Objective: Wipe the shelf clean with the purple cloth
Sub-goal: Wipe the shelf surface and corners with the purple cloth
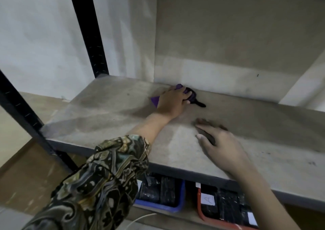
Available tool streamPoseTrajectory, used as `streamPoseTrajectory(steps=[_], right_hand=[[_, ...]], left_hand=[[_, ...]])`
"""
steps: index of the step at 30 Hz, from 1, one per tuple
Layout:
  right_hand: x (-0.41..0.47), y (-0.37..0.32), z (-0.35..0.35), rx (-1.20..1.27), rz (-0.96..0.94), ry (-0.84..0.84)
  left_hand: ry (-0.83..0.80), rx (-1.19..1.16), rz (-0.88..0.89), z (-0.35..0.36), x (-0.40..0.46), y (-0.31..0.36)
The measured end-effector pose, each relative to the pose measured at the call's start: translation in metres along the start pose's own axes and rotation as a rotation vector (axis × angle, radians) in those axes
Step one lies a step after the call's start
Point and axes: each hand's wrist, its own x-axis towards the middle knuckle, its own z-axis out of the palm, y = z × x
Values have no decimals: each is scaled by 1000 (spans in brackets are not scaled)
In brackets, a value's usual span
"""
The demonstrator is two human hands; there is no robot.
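1. Left hand point(173, 100) grips the purple cloth point(155, 101), pressed on the shelf point(105, 110) near its back corner.
2. Right hand point(219, 141) rests flat on the shelf, fingers straight, holding nothing.
3. Below: blue bin point(175, 207), red bin point(202, 212).

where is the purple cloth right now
In the head view, the purple cloth lies bunched under the left hand at the back of the shelf, close to the rear wall, beyond the right hand.

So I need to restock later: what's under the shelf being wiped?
Under the shelf sit a blue bin and a red bin, both holding dark wrapped packs. The board and sleeve cover the rest.
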Motion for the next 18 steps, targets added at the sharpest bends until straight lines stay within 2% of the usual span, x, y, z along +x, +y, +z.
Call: streamPoseTrajectory(steps=[2,7,12,16,18], right_hand=[[0,0,0,3,-12,7],[-2,1,-1,24,-2,12],[-2,-1,-3,34,-12,22],[-2,-1,-4,18,8,14],[-2,-2,-5,17,8,16]], left_hand=[[20,44,-59,0,7,-5],[80,16,-387,-20,16,-33],[65,167,-408,-33,1,-88],[154,217,-424,-51,-27,-133],[199,216,-515,-63,-46,-155]])
